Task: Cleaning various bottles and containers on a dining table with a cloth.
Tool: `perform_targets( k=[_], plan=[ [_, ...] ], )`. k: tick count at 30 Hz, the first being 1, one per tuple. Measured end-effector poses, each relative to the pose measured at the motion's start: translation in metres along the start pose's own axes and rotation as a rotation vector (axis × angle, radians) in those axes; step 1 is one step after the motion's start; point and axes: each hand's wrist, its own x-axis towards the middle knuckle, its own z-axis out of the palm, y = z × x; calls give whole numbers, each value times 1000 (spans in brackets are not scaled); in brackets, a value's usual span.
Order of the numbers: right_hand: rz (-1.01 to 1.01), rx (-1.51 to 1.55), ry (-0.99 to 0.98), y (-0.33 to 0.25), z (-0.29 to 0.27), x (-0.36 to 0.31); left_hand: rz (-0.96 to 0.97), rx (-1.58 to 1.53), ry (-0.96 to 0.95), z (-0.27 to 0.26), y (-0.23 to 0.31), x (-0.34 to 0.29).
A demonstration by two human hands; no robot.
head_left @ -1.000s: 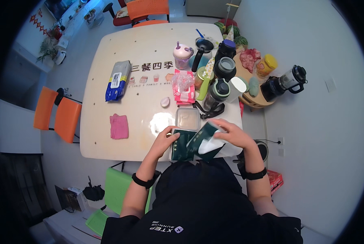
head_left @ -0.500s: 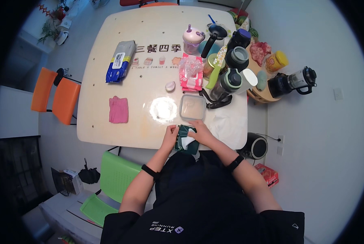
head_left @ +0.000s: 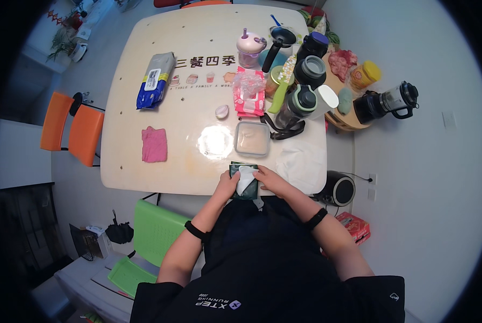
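left hand (head_left: 228, 184) + right hand (head_left: 271, 181) | grip: both clamped on 1 tissue pack (head_left: 248, 192) | 1 container (head_left: 252, 139)

Left hand (head_left: 228, 184) and right hand (head_left: 270, 180) nearly meet.

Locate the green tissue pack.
In the head view, the green pack is at the table's near edge, right of centre, between left hand and right hand.

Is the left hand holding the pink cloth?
No, the left hand grips the green tissue pack, while the pink cloth lies apart on the table.
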Motion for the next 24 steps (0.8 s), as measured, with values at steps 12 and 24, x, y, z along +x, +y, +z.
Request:
perform_targets(
  k=[12, 24],
  plan=[
    [-157, 38, 169, -4, -6, -18, 203, 145, 114, 28, 31, 0],
    [-220, -1032, 954, 80, -77, 11, 197, 128, 265, -10, 36, -12]
  ],
)
